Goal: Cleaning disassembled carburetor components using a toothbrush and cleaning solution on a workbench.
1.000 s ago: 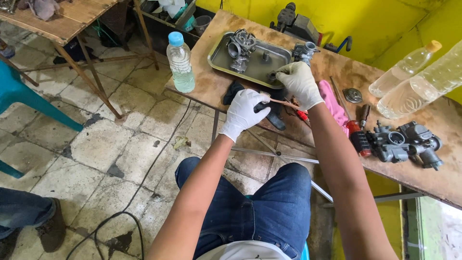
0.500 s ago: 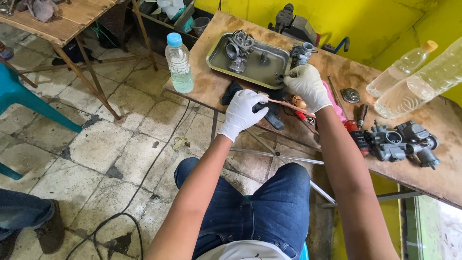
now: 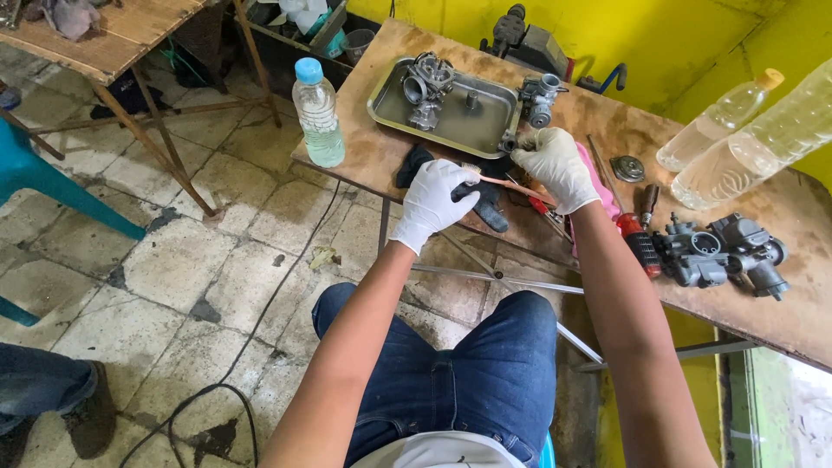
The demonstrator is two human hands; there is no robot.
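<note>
The left hand (image 3: 433, 201), in a white glove, has its fingers curled shut around the bristle end of a thin brush (image 3: 511, 184) with a pale orange handle, over the front edge of the wooden worktop (image 3: 381, 152). The right hand (image 3: 557, 167), also gloved, is closed on the other end of the brush, and its fingers seem to pinch a small dark part against it; what that part is cannot be told. Under both hands lies a black cloth (image 3: 490, 208). Just behind the hands sits a metal tray (image 3: 386, 104) holding a carburetor (image 3: 425, 82), with a second carburetor (image 3: 539, 94) at its right rim. A water bottle (image 3: 318, 113) with a blue cap stands at the worktop's left end. To the right of the right hand lie a pink rag (image 3: 602, 186), a red-handled screwdriver (image 3: 637, 243), a round metal cap (image 3: 627, 168), more grey carburetors (image 3: 724, 253) and two clear plastic bottles (image 3: 745, 130).
</note>
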